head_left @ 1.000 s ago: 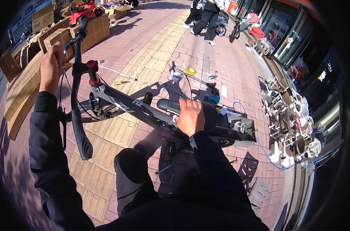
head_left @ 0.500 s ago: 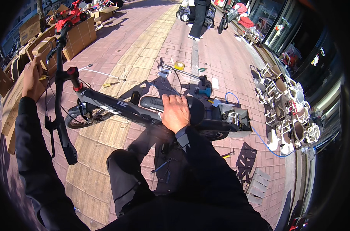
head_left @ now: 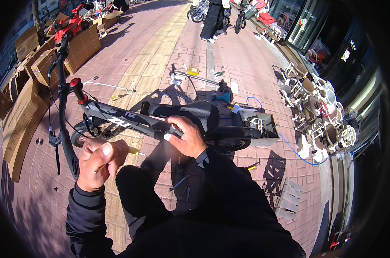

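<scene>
A dark grey bicycle [head_left: 117,122] stands across in front of me, its handlebar [head_left: 62,116] at left and black saddle [head_left: 186,112] at centre. My left hand [head_left: 98,161] is closed in a fist beside the lower handlebar end, gripping a slim yellow-handled tool [head_left: 135,151] with a thin metal tip. Its exact kind is unclear. My right hand [head_left: 187,136] has its thumb and fingers curled on the frame just under the saddle. What lies beneath its fingers is partly hidden.
Cardboard boxes [head_left: 23,124] and a red toy vehicle [head_left: 72,26] are at left. Beyond the bicycle lie yellow tape [head_left: 193,71] and a teal power tool [head_left: 223,98]. A parts box [head_left: 263,139] stands right, near stacked small chairs [head_left: 315,103]. A wrench [head_left: 180,182] lies near my knee.
My left hand has come from the upper handlebar down and right, still with the yellow tool. My right hand has moved off the saddle top to the frame below it.
</scene>
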The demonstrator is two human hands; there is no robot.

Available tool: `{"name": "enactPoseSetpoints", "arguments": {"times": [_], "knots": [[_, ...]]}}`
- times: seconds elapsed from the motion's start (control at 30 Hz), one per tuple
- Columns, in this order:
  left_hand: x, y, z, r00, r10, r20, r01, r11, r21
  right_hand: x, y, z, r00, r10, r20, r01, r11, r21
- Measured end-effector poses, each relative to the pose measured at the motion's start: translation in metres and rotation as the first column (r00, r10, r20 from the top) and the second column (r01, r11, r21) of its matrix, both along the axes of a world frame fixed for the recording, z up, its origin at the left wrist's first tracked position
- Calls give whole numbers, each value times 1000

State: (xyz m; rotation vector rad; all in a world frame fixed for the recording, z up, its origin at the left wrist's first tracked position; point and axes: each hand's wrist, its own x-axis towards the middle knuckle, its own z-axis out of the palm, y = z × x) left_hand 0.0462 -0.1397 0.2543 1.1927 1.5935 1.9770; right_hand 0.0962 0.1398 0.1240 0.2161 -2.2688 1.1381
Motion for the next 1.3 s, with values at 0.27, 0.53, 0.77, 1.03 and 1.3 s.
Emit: {"name": "enactPoseSetpoints", "arguments": {"times": [0.27,0.53,0.77,1.03,1.3], "knots": [[20,123,-157,655,-125,745,154,988,31,95,-28,-87,722,538,435,-58,674,-737],[-15,159,-205,951,168,259,-121,975,-188,112,14,-147,668,523,530,415,330,-848],[-94,147,-194,672,363,646,-472,882,-4,107,5,-180,363,73,929,44,994,-95],[-128,163,-190,641,-407,651,-107,792,601,89,29,-154,585,-58,809,276,952,-132],[-132,186,-197,569,-509,646,-126,722,680,114,148,-94,563,-652,508,720,689,87]]}}
